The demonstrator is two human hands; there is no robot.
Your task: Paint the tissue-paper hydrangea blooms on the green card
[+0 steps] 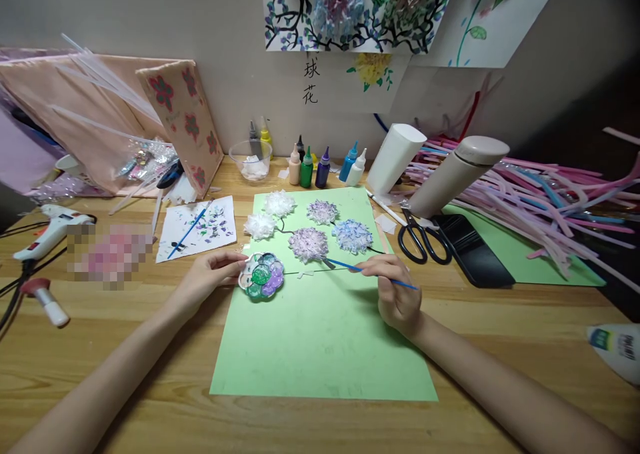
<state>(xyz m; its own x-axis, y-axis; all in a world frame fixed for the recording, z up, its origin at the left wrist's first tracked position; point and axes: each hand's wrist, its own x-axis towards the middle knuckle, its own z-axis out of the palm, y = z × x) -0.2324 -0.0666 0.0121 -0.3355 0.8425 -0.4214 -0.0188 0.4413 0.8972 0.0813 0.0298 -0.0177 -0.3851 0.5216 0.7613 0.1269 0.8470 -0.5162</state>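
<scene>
My right hand (pixel 395 294) grips a thin blue paintbrush (pixel 365 272); its tip touches the lower edge of a purple-tinted fluffy flower (pixel 308 243) on the green paper sheet (pixel 320 341). My left hand (pixel 213 272) holds the rim of a flower-shaped paint palette (pixel 262 276) with green and purple paint, at the sheet's left edge. Other fluffy flowers lie above: two white ones (pixel 260 225), one purple (pixel 323 211), one blue (pixel 352 235).
Small paint bottles (pixel 315 167) and a clear bowl (pixel 251 159) stand at the back. Black scissors (pixel 424 241), a white lamp (pixel 453 174) and a pile of pink straws (pixel 540 194) lie right. A glue gun (pixel 50 231) and a paint-spattered paper with another brush (pixel 197 227) lie left.
</scene>
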